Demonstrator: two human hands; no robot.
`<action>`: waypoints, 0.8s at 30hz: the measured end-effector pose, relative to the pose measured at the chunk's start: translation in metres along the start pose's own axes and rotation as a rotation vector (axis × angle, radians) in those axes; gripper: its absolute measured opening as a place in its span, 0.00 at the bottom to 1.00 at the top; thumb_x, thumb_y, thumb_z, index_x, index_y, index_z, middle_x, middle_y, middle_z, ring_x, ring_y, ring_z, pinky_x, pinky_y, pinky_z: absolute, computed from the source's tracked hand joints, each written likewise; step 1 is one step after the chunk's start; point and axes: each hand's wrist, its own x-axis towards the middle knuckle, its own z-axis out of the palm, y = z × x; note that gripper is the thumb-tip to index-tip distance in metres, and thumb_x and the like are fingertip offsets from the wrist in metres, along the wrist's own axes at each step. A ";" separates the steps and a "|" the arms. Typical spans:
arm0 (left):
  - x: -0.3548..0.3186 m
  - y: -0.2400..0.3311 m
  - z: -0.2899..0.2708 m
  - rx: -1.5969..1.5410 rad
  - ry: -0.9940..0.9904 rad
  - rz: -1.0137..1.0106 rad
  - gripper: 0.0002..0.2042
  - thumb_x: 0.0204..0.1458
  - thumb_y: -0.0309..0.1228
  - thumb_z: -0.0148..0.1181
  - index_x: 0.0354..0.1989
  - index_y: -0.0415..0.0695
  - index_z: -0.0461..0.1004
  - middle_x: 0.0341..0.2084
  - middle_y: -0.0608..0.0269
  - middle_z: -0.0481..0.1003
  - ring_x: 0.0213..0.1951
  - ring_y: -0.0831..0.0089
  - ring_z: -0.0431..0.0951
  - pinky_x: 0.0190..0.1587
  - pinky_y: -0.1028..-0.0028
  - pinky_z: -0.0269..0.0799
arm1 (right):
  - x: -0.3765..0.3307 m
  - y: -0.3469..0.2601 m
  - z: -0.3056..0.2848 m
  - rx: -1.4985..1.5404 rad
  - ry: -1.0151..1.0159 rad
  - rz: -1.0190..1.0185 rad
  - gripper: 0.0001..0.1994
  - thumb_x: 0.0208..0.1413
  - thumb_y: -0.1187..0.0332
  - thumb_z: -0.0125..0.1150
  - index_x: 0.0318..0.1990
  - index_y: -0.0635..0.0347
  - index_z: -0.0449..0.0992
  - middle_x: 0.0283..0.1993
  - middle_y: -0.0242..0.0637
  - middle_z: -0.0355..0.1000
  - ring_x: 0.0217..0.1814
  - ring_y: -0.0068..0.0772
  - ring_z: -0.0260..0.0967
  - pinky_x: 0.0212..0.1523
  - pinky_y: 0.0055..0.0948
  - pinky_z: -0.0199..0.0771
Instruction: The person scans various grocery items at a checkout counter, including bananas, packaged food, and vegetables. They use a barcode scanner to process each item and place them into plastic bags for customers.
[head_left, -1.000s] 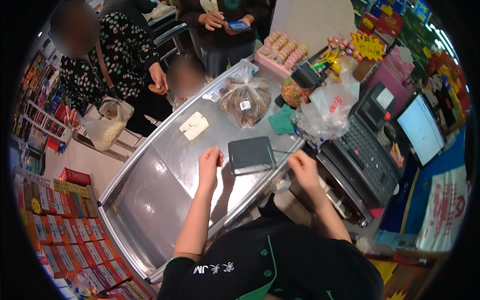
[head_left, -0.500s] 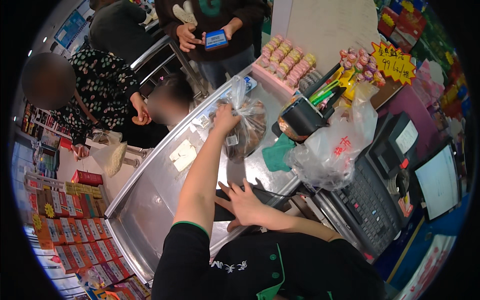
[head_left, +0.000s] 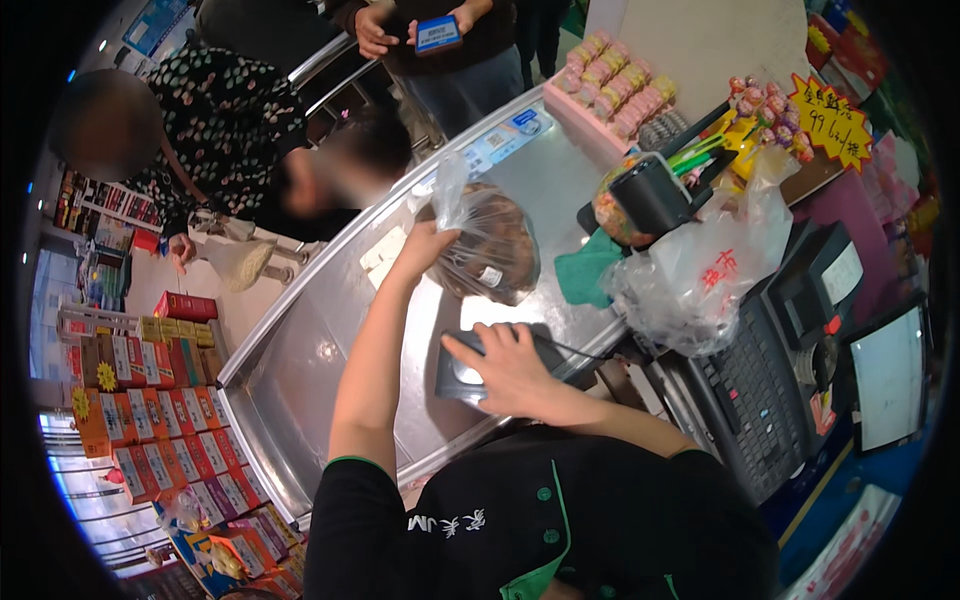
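A knotted clear plastic bag [head_left: 497, 250] of round brown items, with a small white label on its side, is at the middle of the steel counter [head_left: 320, 345]. My left hand [head_left: 425, 250] is closed on the gathered plastic at the bag's left side. What exactly the brown items are I cannot make out. Nearer to me lies a flat dark device [head_left: 458, 375] with a black cable running off to the right. Over its top rests my right hand [head_left: 515, 370], fingers stretched out and slightly apart.
Right of the bag are a green cloth [head_left: 588, 270], a black pen holder [head_left: 650, 195], crumpled plastic bags [head_left: 690, 300], a keyboard [head_left: 750, 395] and a screen [head_left: 885, 375]. A pink tray [head_left: 570, 115] of packaged goods stands behind. Across the counter, one person holds a blue-screened phone [head_left: 438, 35].
My left hand has shifted its hold on the bag, which now sits tilted nearer the dark device. The right hand's fingers have come down onto the device. The whole view has shifted.
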 end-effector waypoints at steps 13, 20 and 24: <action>-0.179 -0.082 0.003 -1.049 0.364 -0.085 0.12 0.57 0.31 0.53 0.45 0.36 0.70 0.40 0.57 0.76 0.40 0.70 0.76 0.44 0.70 0.70 | -0.041 0.000 -0.020 0.372 0.492 0.580 0.46 0.33 0.65 0.71 0.66 0.53 0.56 0.58 0.51 0.58 0.62 0.48 0.54 0.62 0.44 0.51; -0.228 -0.065 0.025 -0.974 0.439 -0.020 0.09 0.56 0.32 0.58 0.28 0.42 0.71 0.21 0.68 0.71 0.23 0.80 0.68 0.28 0.77 0.63 | 0.029 -0.027 0.024 -0.245 0.534 0.373 0.49 0.31 0.60 0.73 0.66 0.43 0.54 0.59 0.51 0.54 0.60 0.51 0.53 0.56 0.52 0.49; -0.235 -0.078 0.017 -1.006 0.475 -0.003 0.08 0.55 0.31 0.58 0.28 0.43 0.69 0.20 0.70 0.69 0.22 0.82 0.66 0.25 0.80 0.60 | 0.030 -0.047 0.032 -0.252 0.494 0.283 0.48 0.29 0.62 0.74 0.65 0.41 0.57 0.59 0.51 0.54 0.61 0.52 0.52 0.57 0.51 0.49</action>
